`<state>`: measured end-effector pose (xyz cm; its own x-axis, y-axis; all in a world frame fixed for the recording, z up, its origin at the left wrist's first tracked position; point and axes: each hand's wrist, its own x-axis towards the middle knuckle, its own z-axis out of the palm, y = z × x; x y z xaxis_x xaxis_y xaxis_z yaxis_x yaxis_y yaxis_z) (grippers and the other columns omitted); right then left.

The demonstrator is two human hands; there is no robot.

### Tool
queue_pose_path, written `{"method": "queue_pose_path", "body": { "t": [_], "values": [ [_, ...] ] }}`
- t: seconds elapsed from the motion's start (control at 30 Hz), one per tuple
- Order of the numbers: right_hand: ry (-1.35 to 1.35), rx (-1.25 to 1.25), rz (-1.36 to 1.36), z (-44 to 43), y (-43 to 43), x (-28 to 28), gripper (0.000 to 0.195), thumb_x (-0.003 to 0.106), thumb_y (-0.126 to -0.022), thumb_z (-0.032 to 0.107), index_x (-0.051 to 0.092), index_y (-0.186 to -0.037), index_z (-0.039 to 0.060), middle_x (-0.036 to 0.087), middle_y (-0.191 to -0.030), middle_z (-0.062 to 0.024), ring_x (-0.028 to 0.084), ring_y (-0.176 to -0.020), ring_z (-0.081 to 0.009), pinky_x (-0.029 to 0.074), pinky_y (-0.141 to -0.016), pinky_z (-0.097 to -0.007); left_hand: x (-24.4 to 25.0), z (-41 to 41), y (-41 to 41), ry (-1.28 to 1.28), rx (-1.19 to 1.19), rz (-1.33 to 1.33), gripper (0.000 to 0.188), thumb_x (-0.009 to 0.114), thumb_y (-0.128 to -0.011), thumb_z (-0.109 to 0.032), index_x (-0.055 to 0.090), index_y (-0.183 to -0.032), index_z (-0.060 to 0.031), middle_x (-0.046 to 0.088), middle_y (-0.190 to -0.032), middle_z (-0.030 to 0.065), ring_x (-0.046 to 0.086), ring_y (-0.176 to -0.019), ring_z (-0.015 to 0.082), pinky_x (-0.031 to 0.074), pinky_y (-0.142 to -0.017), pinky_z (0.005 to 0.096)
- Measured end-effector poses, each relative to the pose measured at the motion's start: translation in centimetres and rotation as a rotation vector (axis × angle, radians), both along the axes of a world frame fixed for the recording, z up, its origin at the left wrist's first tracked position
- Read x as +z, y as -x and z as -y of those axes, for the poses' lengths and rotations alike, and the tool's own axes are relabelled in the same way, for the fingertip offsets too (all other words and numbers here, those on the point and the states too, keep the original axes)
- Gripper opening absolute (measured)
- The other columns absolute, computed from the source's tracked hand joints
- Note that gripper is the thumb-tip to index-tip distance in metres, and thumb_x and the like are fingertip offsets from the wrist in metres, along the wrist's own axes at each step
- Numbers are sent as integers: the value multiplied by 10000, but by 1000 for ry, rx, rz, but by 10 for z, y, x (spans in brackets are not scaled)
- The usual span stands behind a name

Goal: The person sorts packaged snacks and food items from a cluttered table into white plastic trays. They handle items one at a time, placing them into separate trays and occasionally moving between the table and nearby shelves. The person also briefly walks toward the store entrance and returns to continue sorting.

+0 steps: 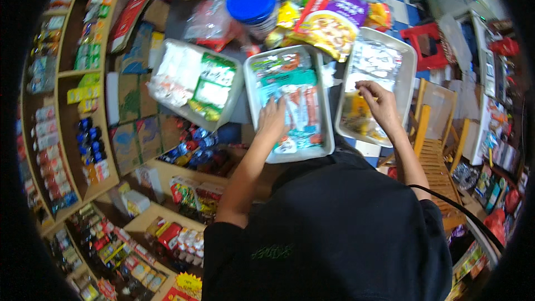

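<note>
My left hand (272,119) rests palm down inside the middle white tray (327,133), its fingers apart over flat teal and clear packets (299,104). Above the right white tray (409,67) is my right hand (379,102), with bent fingertips close together; whether they pinch anything is too blurred to tell. Silver foil packets (374,60) fill the far part of that tray, and yellow packets (357,110) lie in its near part. To the left, a third pale tray (232,104) holds white packs (177,67) and green-and-white packs (215,75).
Behind the trays stand a blue-lidded tub (251,2) and a purple-and-yellow food bag (332,21), among other bags and bottles. Stocked wooden shelves (79,73) line the left side. A wooden folding chair (436,150) and a red plastic stool (424,46) are at the right.
</note>
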<state>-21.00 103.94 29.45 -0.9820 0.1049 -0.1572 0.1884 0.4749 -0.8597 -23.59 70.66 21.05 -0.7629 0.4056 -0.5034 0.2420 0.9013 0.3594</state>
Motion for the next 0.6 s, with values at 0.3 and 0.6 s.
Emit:
{"method": "queue_pose_path", "body": {
  "t": [0.3,0.6],
  "values": [
    [103,-456,-24,-120,-44,-41,225,576,-1023,110,669,-1191,-7,714,-1089,-92,676,-995,-149,552,-864,-289,-15,8,-55,-109,55,-103,951,868,-719,-231,337,-1455,52,344,-1469,308,415,-1286,459,388,-1088,470],
    [-128,-348,34,-78,-39,-41,197,631,-985,138,705,-1125,20,743,-910,-87,682,-830,-113,537,-761,-275,-7,-9,-52,-175,138,-424,447,773,-822,-212,596,-1192,-36,537,-1095,143,549,-1034,327,443,-877,439]
  ]
}}
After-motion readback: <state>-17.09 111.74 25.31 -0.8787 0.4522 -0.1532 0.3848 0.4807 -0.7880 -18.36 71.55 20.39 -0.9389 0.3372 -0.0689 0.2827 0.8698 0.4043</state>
